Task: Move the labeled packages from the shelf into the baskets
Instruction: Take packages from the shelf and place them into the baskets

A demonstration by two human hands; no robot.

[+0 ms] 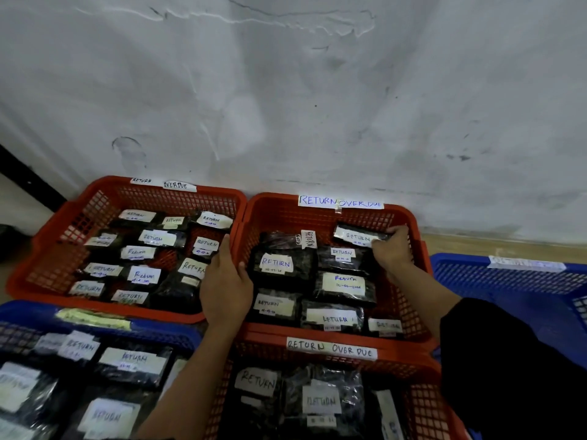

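An orange basket [419,249] tagged "RETURN OVERDUE" sits against the wall, holding several black packages with white "RETURN" labels. My right hand [392,249] is inside it at the far right corner, shut on one black labeled package [355,237] that lies just above the others. My left hand [225,281] grips the basket's left rim, thumb inside, fingers over the wall between this basket and the orange basket [95,198] to its left, which is also filled with labeled packages.
A blue basket [158,328] with labeled packages is at the near left. Another orange "RETURN OVERDUE" basket [413,363] of packages lies nearest me. A blue basket [508,281] stands at the right. A scuffed white wall [286,90] rises right behind the baskets.
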